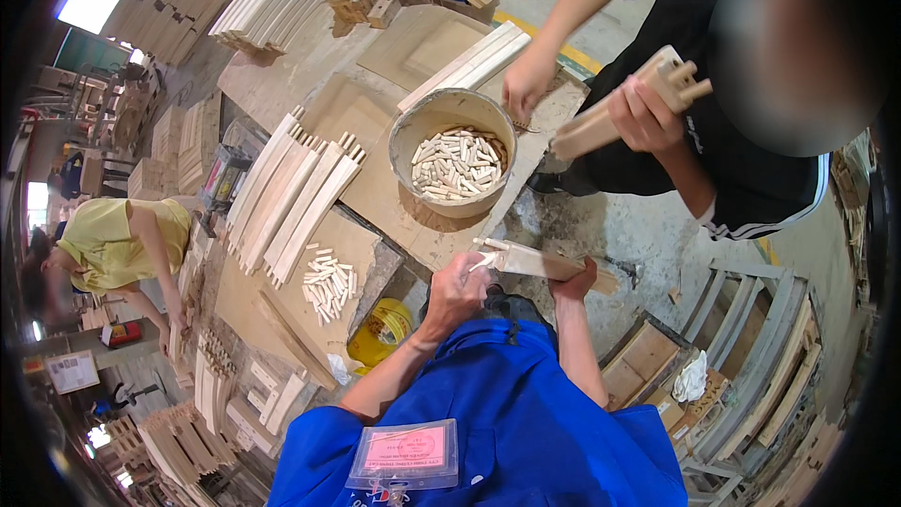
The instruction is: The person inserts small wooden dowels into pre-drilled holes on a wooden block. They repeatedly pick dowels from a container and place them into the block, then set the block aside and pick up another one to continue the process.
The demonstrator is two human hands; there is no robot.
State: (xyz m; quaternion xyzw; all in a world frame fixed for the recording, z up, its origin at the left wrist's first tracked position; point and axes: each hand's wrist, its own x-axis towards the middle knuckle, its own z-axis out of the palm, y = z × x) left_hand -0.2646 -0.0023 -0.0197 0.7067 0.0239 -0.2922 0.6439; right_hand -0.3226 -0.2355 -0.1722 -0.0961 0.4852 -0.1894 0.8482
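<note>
My right hand (572, 282) is wrapped round a pale wooden piece (537, 263), held level in front of my body. A short dowel (488, 243) sticks out of its left end. Beside that end, my left hand (457, 289) is closed with its fingertips on a slim whitish piece (484, 261); its kind is too blurred to tell. Just beyond my hands stands a round tub (405, 164) with many wooden dowels (457, 164) in it. More loose dowels (328, 284) lie in a heap on the board to the left.
Curved wooden parts (296, 192) with dowelled ends lie in a row on the table (380, 244). A yellow bucket (383, 333) is below its edge. Across from me, a co-worker's hand (648, 115) holds a dowelled wooden piece (610, 117). A rack (751, 347) stands at right.
</note>
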